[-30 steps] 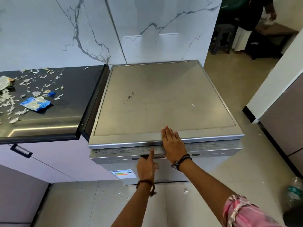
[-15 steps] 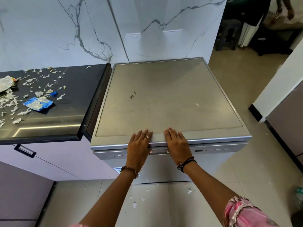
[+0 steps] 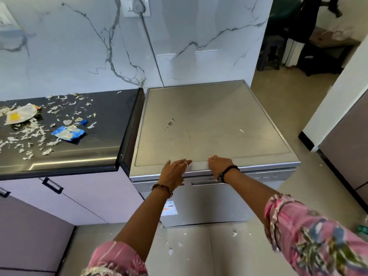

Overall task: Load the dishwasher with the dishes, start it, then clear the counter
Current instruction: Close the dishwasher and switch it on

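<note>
Dishwasher [image 3: 211,128] stands closed, freestanding, just right of the dark worktop [image 3: 103,136], its flat grey top bare apart from a few small marks. Both hands sit at the front edge of that top, near each other but apart. Left hand [image 3: 174,172] lies over the front lip, fingers fairly straight and pointing toward the back, a ring on one finger, bead bracelet on the wrist; it grips nothing. Right hand [image 3: 220,166] rests on the same lip, knuckles up, fingers curled down over the edge; whether they actually hold the edge can't be told from this angle. Dark band on the right wrist, pink patterned sleeves [image 3: 310,234] on both arms.

Door front is vertical and shut, control strip [image 3: 264,177] just under the lip, energy label [image 3: 169,209] lower on the door.

Worktop carries scattered torn paper scraps [image 3: 29,134], a blue wrapper [image 3: 67,133] and a crumpled white-and-yellow packet [image 3: 20,114]. More scraps on the floor [image 3: 199,246] in front of the machine. Marble-look wall [image 3: 99,46] behind.
</note>
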